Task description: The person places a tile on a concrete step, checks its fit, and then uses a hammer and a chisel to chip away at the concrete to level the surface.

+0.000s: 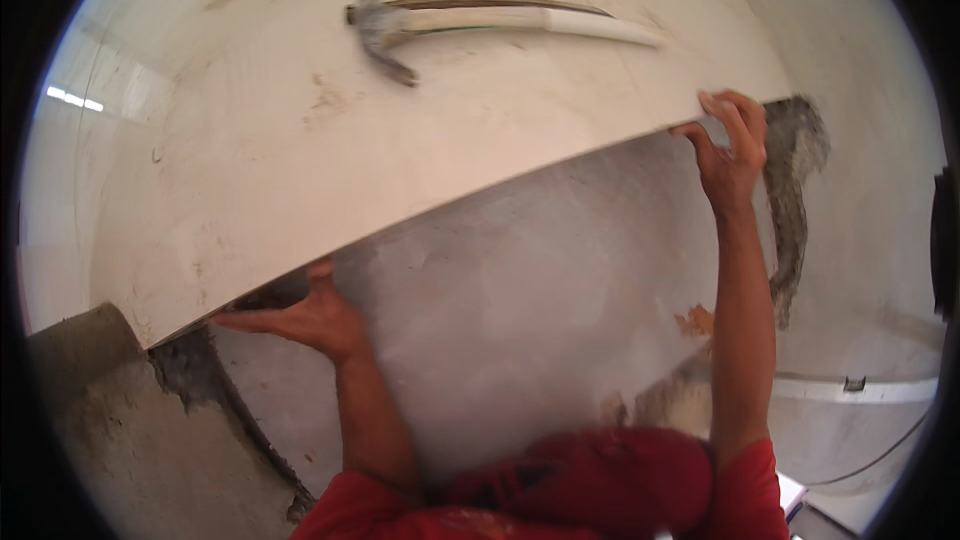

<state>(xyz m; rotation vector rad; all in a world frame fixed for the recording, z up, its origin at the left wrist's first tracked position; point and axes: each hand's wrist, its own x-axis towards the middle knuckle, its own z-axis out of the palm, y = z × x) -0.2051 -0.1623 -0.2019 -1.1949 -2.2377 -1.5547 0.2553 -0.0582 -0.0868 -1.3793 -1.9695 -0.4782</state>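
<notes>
A wide pale slab (420, 150) with brown smears spans the far half of the view, its front edge slanting up to the right. On its top lies a claw hammer (480, 20) with a light handle, slightly blurred. My right hand (735, 145) grips that edge near its right end, fingers over the top and thumb at the front edge. Against the edge toward the left end, my left hand (315, 318) has its thumb pointing up and a finger stretched out to the left. Its other fingers are partly hidden.
Rough mortar (790, 200) runs down the right wall beside the slab. A cement block or ledge (90, 390) stands at the slab's left corner, with a broken edge below. Beneath the slab is a smooth grey surface (520, 280). A white strip (810, 389) crosses the lower right.
</notes>
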